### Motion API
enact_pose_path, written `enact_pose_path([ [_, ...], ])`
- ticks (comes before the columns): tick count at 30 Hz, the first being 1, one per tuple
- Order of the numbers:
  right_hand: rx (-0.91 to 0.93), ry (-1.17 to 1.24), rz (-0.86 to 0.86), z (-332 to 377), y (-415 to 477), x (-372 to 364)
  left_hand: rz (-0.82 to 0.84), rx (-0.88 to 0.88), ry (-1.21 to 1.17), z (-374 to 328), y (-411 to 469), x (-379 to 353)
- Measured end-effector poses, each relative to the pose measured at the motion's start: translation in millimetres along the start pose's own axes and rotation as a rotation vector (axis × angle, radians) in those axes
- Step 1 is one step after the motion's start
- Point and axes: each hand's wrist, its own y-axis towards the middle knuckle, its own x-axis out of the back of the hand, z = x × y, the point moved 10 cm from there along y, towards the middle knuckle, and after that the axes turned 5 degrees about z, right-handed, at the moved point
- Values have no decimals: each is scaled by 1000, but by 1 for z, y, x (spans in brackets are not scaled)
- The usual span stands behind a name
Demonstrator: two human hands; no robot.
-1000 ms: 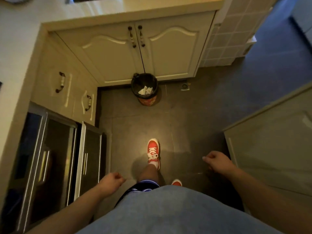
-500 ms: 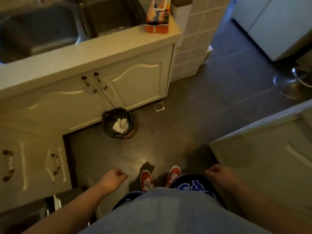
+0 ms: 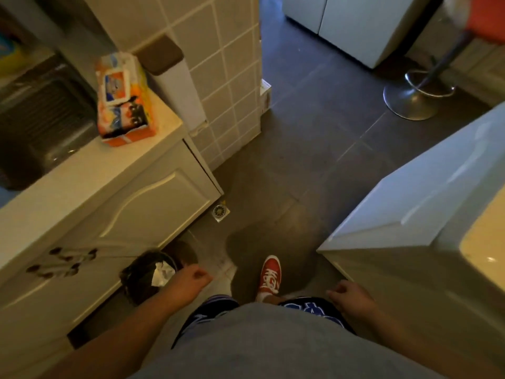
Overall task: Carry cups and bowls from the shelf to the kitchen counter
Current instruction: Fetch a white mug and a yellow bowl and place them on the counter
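No cup, bowl or shelf is in view. My left hand (image 3: 191, 279) hangs at my side above a small bin, its fingers loosely curled with nothing in them. My right hand (image 3: 348, 295) hangs low on the right near the corner of a white cabinet, also curled and holding nothing. The cream kitchen counter (image 3: 82, 176) runs along the left, with a dark sink (image 3: 35, 127) set into it.
An orange wipes pack (image 3: 123, 102) lies on the counter end beside a tiled pillar (image 3: 218, 64). A black bin (image 3: 149, 272) stands at the cabinet base. A white cabinet (image 3: 410, 214) juts in on the right. A bar stool base (image 3: 415, 97) stands far right. Dark floor tiles lead ahead.
The view has swung right and lifted, from the corner cabinets and bin toward the doorway past the tiled pillar. My feet have stepped. Both hands stay curled at my sides.
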Motion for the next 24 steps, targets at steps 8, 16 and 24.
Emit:
enact_pose_path([
  [8, 180, -32, 64, 182, 43, 58, -33, 91, 27, -20, 35, 66],
  [16, 236, -20, 45, 295, 101, 151, -9, 143, -4, -71, 133, 136],
  [24, -19, 156, -136, 242, 127, 274, 117, -100, 234, -295, 213, 179],
])
